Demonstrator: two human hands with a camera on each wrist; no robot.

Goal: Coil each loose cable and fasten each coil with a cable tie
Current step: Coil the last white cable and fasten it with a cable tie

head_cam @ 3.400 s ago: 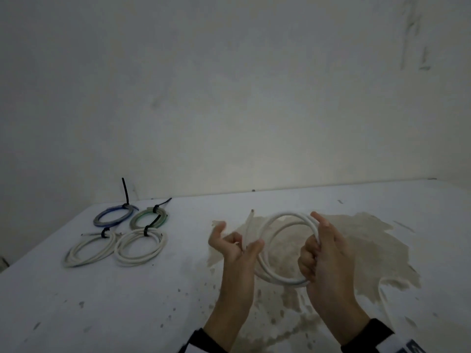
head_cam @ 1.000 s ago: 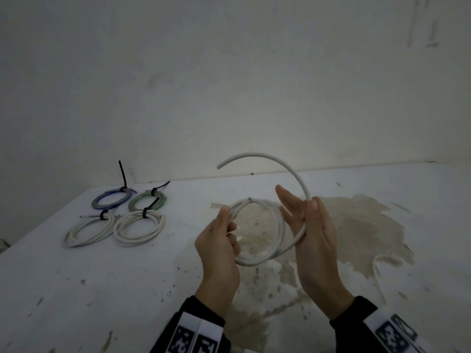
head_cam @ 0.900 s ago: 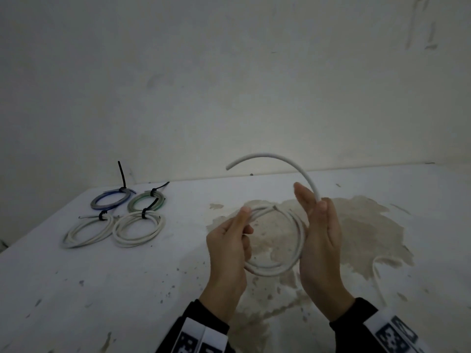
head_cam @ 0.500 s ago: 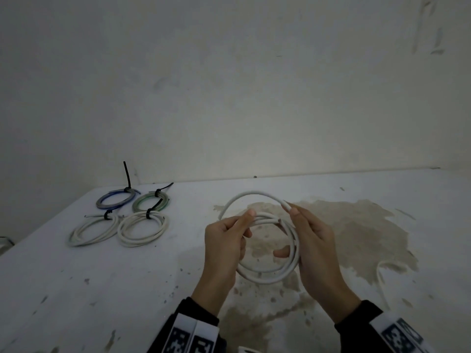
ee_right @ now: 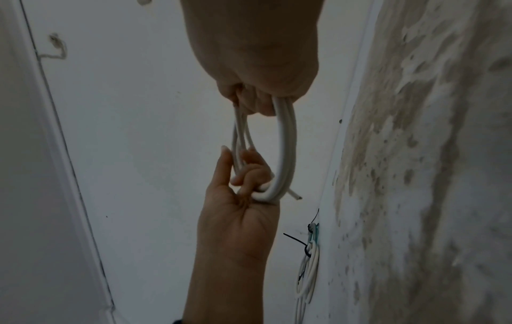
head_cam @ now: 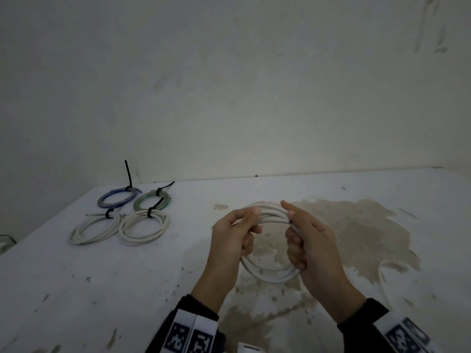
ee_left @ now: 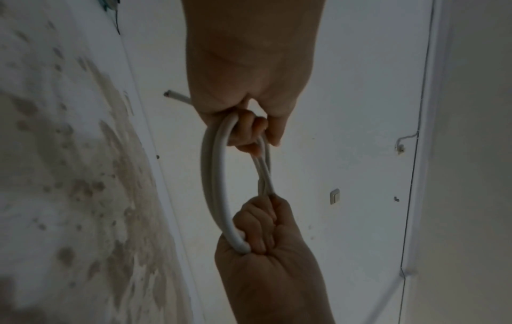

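Note:
I hold a white cable coil (head_cam: 270, 277) upright above the table, with several loops bunched together. My left hand (head_cam: 238, 226) grips its left side, thumb on top and fingers curled through the ring. My right hand (head_cam: 304, 236) grips the right side the same way. In the left wrist view the left hand (ee_left: 245, 126) and right hand (ee_left: 260, 230) clasp opposite ends of the coil (ee_left: 213, 175), and a short cable end (ee_left: 174, 96) sticks out. The right wrist view shows the coil (ee_right: 288, 142) and that cable end (ee_right: 296, 196) beside my left hand (ee_right: 243, 182). No tie is on this coil.
Several tied coils lie at the table's far left: a blue coil (head_cam: 114, 198), a green coil (head_cam: 151, 201) and two white coils (head_cam: 94, 229) (head_cam: 144, 229), each with a black cable tie. A brown stain (head_cam: 356, 225) covers the white table (head_cam: 102, 289) under my hands. A wall stands close behind.
The free end that arched above my hands has been wound down into the coil. My right hand went from flat fingers to a grip on the coil's right side.

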